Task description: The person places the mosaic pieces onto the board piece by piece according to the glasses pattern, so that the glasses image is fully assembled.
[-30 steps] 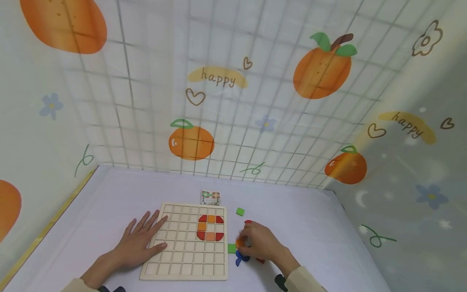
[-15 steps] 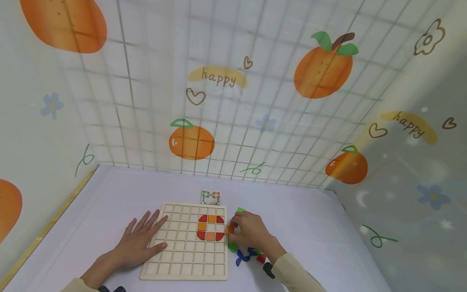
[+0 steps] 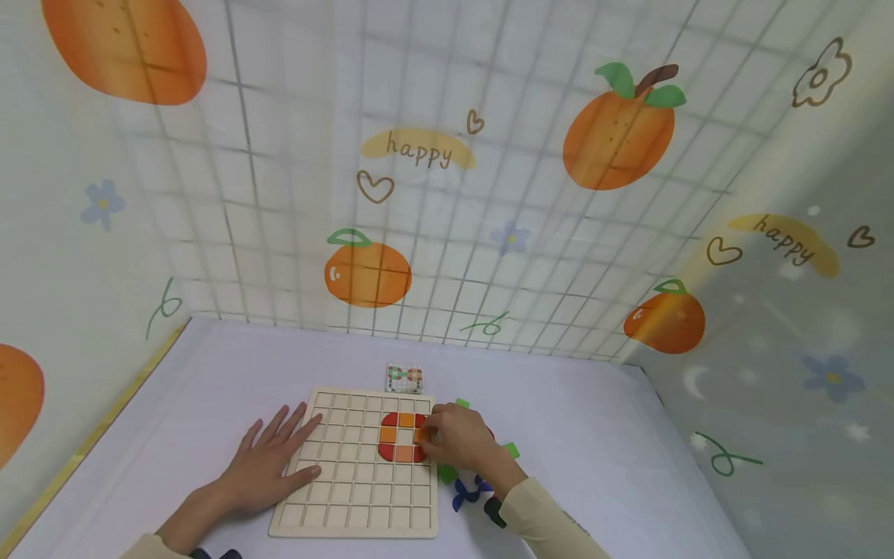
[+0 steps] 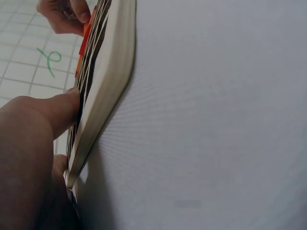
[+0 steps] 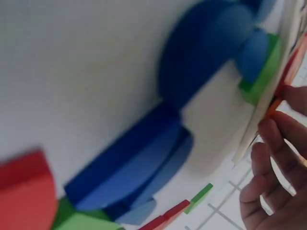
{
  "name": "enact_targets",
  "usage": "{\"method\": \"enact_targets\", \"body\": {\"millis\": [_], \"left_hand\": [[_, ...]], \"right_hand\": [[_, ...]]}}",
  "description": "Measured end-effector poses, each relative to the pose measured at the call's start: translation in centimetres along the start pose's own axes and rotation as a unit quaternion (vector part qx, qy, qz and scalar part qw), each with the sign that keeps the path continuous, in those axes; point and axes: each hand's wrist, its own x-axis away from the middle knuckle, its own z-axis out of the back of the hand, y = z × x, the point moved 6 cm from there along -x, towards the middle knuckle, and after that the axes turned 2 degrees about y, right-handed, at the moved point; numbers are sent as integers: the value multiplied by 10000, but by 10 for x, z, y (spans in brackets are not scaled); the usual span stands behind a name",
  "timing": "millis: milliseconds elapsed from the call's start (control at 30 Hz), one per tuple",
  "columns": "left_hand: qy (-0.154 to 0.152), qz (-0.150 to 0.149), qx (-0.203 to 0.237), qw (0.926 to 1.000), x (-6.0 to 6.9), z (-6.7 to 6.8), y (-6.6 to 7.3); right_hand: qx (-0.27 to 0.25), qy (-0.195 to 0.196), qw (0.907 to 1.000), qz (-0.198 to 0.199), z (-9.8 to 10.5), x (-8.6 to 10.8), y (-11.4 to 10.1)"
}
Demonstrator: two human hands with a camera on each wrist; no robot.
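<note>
From the head view I have a pale wooden board lying flat on the near part of the counter, its face ruled into square cells. Towards its far right, red corner pieces and orange squares ring one pale cell; the nearest square, a lighter orange tile, looks almost peach. The left hand is spread open over the board's left edge, fingers extended, gripping nothing. The right hand pinches an orange tile over the right side of the ring; I can't tell whether it is seated in its cell. Just right of the board I see blue pieces and green tiles, and a small patterned card lies beyond the far edge.

Through the left wrist camera I get the board edge-on, with the left thumb resting against its face. The right hand shows beyond, fingertips at an orange edge.

On the right wrist camera, blurred blue pieces fill the middle, with a red piece near the lower left. At the right, thumb and fingertips close on the orange tile right at the board's surface.
</note>
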Motion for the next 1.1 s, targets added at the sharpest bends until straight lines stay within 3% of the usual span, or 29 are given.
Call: {"method": "enact_targets", "body": {"millis": [167, 500, 700, 900, 1100], "left_hand": [[-84, 59, -72, 9999, 1, 4, 3], [-90, 82, -161, 9998, -1, -1, -1], [-29, 41, -144, 9999, 0, 0, 0], [-74, 72, -125, 9999, 1, -2, -1], [-102, 76, -131, 9998, 0, -4, -3]], "right_hand": [[-140, -115, 9998, -83, 2, 0, 2], [-137, -463, 9988, -18, -4, -1, -2], [-207, -365, 9991, -75, 1, 0, -4], [-435, -208, 9988, -42, 8, 12, -1], [-445, -314, 9980, -324, 7, 30, 10]]}}
